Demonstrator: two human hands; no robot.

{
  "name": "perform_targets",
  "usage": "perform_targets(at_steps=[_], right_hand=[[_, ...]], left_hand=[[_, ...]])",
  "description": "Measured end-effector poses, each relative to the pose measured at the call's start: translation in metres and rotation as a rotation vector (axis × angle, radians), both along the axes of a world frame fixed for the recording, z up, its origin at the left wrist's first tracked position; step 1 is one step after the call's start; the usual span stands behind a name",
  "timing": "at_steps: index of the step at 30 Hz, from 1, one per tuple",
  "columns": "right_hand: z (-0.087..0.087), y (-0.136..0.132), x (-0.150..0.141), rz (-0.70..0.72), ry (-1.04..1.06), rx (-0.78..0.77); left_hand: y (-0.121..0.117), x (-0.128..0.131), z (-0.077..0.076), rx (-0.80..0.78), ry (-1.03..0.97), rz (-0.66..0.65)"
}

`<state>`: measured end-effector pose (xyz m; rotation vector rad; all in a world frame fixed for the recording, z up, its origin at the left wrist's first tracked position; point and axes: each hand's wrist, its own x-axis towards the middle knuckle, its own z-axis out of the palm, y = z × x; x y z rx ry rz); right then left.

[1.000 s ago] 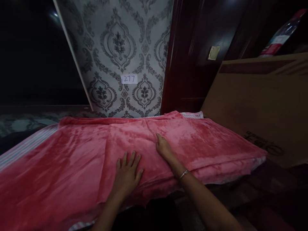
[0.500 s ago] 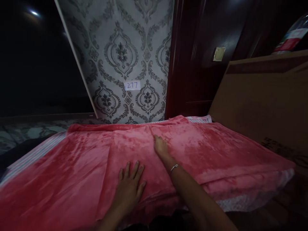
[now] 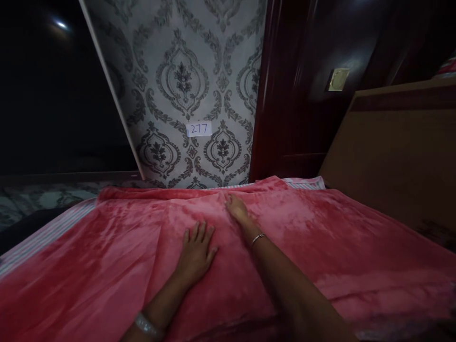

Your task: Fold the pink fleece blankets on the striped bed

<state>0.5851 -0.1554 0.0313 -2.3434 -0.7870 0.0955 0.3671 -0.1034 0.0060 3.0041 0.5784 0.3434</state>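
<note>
A pink plush blanket (image 3: 320,237) lies spread over a bed, with a folded upper layer in the middle. My left hand (image 3: 195,249) rests flat on that layer, fingers spread, holding nothing. My right hand (image 3: 238,210) reaches farther toward the wall and lies flat on the blanket beside a crease, fingers stretched out. A thin bracelet sits on my right wrist and a pale band on my left wrist.
A striped sheet (image 3: 46,232) shows under the blanket at the left. Grey damask wallpaper with a "277" label (image 3: 199,128) stands behind the bed. A dark red wooden door frame (image 3: 281,95) and a brown cardboard box (image 3: 399,152) are at the right.
Both hands have slid forward over the blanket toward the wall, still flat. The view has moved closer to the bed and slightly left.
</note>
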Motion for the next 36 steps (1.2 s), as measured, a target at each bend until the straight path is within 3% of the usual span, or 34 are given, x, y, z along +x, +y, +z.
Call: perform_targets(at_steps=[4, 12, 16, 20, 22, 24, 28, 32, 34, 36], right_hand=[[-0.016, 0.005, 0.009, 0.008, -0.012, 0.096], [-0.034, -0.001, 0.027, -0.091, 0.045, 0.172], [-0.032, -0.009, 0.027, -0.047, 0.059, 0.202], [-0.029, -0.014, 0.018, 0.067, 0.002, 0.206], [-0.028, -0.016, 0.013, 0.129, -0.040, 0.180], [-0.028, -0.019, 0.010, 0.099, -0.039, 0.110], [-0.024, -0.028, 0.013, -0.021, 0.000, -0.035], [-0.008, -0.031, 0.005, -0.079, -0.089, -0.043], [0.001, -0.025, -0.006, -0.015, -0.305, 0.032], [0.004, -0.017, -0.018, 0.176, -0.519, 0.064]], left_hand=[[0.004, -0.003, -0.016, 0.013, -0.009, -0.053], [0.008, -0.006, -0.022, -0.037, -0.048, -0.100], [0.018, -0.005, -0.001, -0.143, -0.078, -0.078], [0.043, 0.019, 0.037, -0.127, -0.078, 0.132], [0.055, 0.035, 0.045, -0.087, -0.028, 0.226], [0.062, 0.047, 0.040, -0.051, 0.029, 0.291], [0.066, 0.055, 0.015, -0.011, 0.103, 0.340], [0.067, 0.052, 0.006, -0.005, 0.101, 0.329], [0.067, 0.052, 0.007, 0.006, 0.087, 0.325], [0.067, 0.051, 0.007, 0.021, 0.069, 0.315]])
